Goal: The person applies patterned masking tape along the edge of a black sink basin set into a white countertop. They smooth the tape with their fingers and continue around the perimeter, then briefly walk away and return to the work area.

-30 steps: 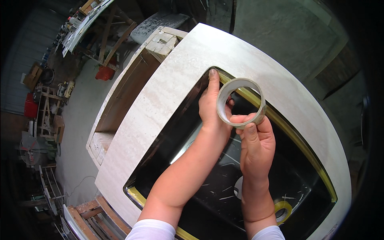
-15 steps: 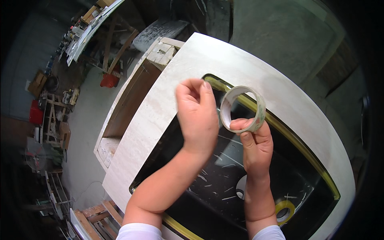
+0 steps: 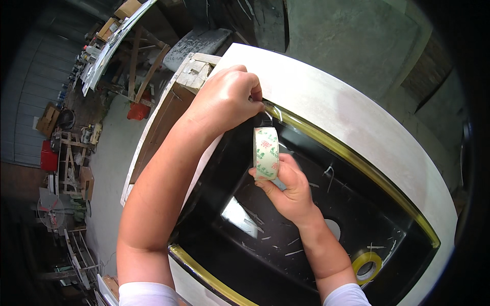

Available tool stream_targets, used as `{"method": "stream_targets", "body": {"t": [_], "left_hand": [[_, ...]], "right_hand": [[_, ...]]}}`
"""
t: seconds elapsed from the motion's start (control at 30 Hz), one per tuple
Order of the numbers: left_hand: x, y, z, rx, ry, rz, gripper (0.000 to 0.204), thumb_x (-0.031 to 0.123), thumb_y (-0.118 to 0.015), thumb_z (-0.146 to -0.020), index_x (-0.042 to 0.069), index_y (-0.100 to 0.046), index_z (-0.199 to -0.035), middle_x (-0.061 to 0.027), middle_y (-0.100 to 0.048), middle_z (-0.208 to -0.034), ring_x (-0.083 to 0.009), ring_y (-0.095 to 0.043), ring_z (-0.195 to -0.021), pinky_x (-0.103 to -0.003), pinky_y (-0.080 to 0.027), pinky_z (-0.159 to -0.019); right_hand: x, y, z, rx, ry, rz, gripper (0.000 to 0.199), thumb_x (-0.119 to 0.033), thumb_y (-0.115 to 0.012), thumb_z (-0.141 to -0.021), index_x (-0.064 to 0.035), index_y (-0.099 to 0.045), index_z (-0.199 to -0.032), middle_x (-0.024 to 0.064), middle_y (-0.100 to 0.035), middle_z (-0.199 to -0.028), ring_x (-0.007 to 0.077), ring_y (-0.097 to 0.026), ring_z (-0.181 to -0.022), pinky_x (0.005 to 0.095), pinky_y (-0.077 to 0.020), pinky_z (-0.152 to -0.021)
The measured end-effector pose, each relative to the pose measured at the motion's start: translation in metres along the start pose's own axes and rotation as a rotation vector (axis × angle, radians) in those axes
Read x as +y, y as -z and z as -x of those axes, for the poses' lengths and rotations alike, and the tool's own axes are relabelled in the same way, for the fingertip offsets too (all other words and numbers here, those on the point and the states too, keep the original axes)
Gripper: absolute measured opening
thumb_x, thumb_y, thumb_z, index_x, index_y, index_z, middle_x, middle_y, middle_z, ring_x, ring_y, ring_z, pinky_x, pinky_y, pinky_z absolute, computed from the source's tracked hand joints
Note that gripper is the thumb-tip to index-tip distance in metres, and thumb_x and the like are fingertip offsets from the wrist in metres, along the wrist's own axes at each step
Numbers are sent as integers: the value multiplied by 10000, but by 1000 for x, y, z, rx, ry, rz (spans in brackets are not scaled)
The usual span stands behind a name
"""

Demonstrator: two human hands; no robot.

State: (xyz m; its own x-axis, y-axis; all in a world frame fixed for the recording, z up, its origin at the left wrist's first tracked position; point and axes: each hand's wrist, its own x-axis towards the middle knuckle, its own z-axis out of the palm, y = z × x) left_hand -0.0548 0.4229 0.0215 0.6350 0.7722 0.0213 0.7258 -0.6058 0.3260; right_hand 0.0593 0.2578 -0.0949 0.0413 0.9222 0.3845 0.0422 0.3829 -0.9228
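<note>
My left hand is closed in a pinch at the far-left corner of a black sink, gripping the free end of clear tape. A short see-through strip runs from those fingertips down to the roll of clear tape, whose outer face has green and red print. Around the lower part of that roll, my right hand is closed, holding it above the basin. Yellow tape lines the sink's far edge, and another yellow strip lies along the near edge.
The sink is set in a pale stone-look countertop. Inside the basin lie a yellow tape roll and scattered pale scraps, by a round drain hole. A wooden frame stands left of the countertop; a cluttered workbench is farther off.
My left hand has moved to the sink's far-left corner. The roll has come left and turned from showing its open ring to showing its printed outer face, with a strip between both hands.
</note>
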Motion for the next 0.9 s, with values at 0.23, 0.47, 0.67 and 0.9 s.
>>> {"method": "stream_targets", "body": {"t": [0.23,0.47,0.67,0.9], "left_hand": [[-8,-8,-8,-45,137,290,149,122,-745,-734,9,-665,-789,-34,-510,-843,-113,-529,-740,-256,-463,-659],[-11,-12,-8,-47,121,332,131,93,-757,-751,10,-658,-771,-22,-511,-831,-104,-537,-708,-251,-469,-656],[-20,-15,-4,-28,76,364,136,57,-774,-805,-7,-655,-808,-38,-562,-875,-124,-586,-765,-269,-509,-713],[-15,-18,1,78,60,283,186,97,-787,-812,-6,-633,-792,-50,-564,-871,-131,-578,-775,-270,-494,-702]], "right_hand": [[4,-25,-4,144,-337,-655,352,-306,-556,-1039,12,-547,-1189,109,-703,-1025,122,-633,-958,285,-483,-889],[4,-42,6,78,-253,-518,228,-212,-583,-1029,11,-630,-1016,-11,-525,-816,68,-444,-755,242,-411,-683],[-3,-48,3,-17,-270,-544,209,-198,-557,-1040,-4,-631,-1017,-10,-503,-829,69,-432,-755,243,-401,-675],[-20,-38,6,-52,-285,-610,192,-178,-528,-1045,-5,-612,-1039,28,-524,-859,112,-470,-771,273,-432,-718]]}}
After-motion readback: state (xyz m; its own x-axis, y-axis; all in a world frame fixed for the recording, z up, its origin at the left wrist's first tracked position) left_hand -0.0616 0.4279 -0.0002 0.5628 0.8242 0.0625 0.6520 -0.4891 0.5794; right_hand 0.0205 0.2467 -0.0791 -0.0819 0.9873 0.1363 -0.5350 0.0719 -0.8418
